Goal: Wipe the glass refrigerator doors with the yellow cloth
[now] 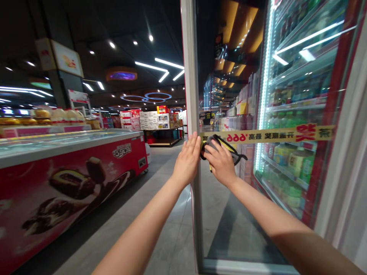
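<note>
A glass door with a pale frame (189,68) stands open in front of me, a yellow printed strip (269,135) running across its glass. My left hand (187,158) lies flat against the frame's edge, fingers stretched upward. Just to the right, my right hand (220,160) presses a dark cloth-like thing with black and yellow straps (239,156) to the glass, its fingers spread over it. What exactly this strapped thing is I cannot make out.
On the left is a long red ice cream freezer (109,183) with a glass top. Lit shelves of bottles (295,160) show behind the glass on the right. Stacked boxes (150,120) stand on a display table further back. Grey floor (160,198) runs between.
</note>
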Tool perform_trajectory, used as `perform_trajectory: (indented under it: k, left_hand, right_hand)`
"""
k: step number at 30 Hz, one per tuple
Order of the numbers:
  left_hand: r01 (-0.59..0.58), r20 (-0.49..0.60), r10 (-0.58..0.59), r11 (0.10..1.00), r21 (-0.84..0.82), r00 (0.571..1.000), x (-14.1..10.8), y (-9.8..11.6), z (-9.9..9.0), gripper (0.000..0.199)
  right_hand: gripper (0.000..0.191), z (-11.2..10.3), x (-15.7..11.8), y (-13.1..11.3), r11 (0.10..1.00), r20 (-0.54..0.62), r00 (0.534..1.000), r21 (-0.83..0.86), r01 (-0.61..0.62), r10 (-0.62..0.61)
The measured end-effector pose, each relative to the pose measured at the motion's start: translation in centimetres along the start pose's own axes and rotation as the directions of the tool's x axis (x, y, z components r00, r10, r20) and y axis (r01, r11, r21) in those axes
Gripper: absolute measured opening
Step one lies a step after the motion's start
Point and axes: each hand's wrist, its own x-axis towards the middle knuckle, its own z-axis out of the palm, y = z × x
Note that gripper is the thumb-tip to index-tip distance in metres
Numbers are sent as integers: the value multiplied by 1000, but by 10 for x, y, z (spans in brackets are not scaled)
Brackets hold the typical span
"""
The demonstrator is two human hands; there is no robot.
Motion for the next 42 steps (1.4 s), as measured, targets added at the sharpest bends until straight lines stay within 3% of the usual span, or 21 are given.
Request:
perform_trajectory:
  k: [2, 4, 6, 8, 11, 12, 14, 17, 19, 21, 22, 24, 26, 27, 29, 31, 33, 35, 36, 39, 42]
  left_hand:
    - [-3, -2, 3, 1000, 15, 1000, -1, 1, -1, 88]
    - [-7, 7, 7, 1000, 28, 1000, -1, 1, -2, 89]
    - [-16, 14, 16, 999, 37, 1000, -1, 1, -2, 90]
    - [-25, 15, 25, 999, 37, 1000, 0, 0, -2, 90]
    - [-23, 14, 23, 999, 28, 1000, 1, -1, -1, 88]
    - [-21, 16, 21, 1000, 24, 1000, 1, -1, -1, 86]
    - [-17, 23, 17, 1000, 17, 1000, 2, -1, -2, 85]
    - [-10, 50, 9, 1000, 18, 999, 4, -1, -7, 84]
    - [2, 74, -4, 1000, 22, 997, 5, 1, -10, 84]
    - [20, 87, -22, 999, 26, 996, 6, 4, -12, 84]
    - [29, 89, -31, 999, 26, 996, 7, 6, -12, 85]
    - [48, 86, -50, 999, 26, 995, 8, 9, -12, 88]
    - [64, 78, -65, 998, 26, 995, 9, 11, -11, 90]
    - [72, 72, -73, 997, 24, 995, 9, 11, -10, 91]
    - [90, 60, -91, 996, 18, 994, 9, 12, -8, 89]
    - [105, 50, -106, 994, 16, 993, 8, 14, -7, 87]
    - [127, 21, -127, 991, 30, 992, 8, 19, -4, 85]
    - [150, -35, -148, 988, 37, 988, 9, 28, 0, 83]
    - [150, -60, -148, 988, 34, 987, 10, 35, 3, 82]
    - [71, -44, -71, 997, -10, 996, 13, 60, 15, 82]
    - [-36, 57, 40, 998, -59, 998, 16, 85, 30, 85]
  right_hand:
    - [32, 5, -32, -7, 994, 24, 994, -1, 109, -109]
    - [24, 4, -56, -6, 955, 60, 954, 26, 294, -295]
    - [23, -2, -57, 4, 907, 86, 903, 61, 418, -422]
    - [30, -11, -35, 15, 929, 109, 923, 63, 363, -368]
    - [48, -14, 0, 21, 998, 91, 994, -13, 59, -58]
    - [52, -11, 2, 19, 999, 79, 997, -36, -8, 11]
    - [54, -1, -18, 9, 998, 77, 997, -52, -22, 26]
    - [45, 14, -83, -9, 986, 143, 976, 4, 166, -165]
    - [37, 16, -115, -13, 938, 204, 916, 74, 338, -346]
    - [34, 11, -120, -5, 894, 256, 856, 120, 432, -448]
    - [35, 6, -112, 3, 895, 277, 852, 120, 429, -445]
    - [44, -5, -87, 23, 946, 293, 900, 62, 318, -322]
    - [54, -13, -68, 39, 995, 225, 972, -61, 82, -66]
    - [57, -16, -67, 44, 991, 159, 985, -126, -46, 66]
    - [57, -19, -82, 43, 943, 19, 966, -225, -247, 257]
    - [55, -19, -108, 36, 927, -17, 963, -267, -264, 269]
    - [56, -19, -124, 32, 961, 78, 988, -255, -107, 131]
    - [59, -23, -118, 39, 975, 185, 983, -216, 45, -4]
    - [60, -27, -108, 46, 976, 209, 978, -211, 56, -11]
    - [61, -41, -77, 75, 961, 161, 972, -246, -130, 172]
    - [59, -46, -85, 84, 866, -14, 904, -279, -414, 428]
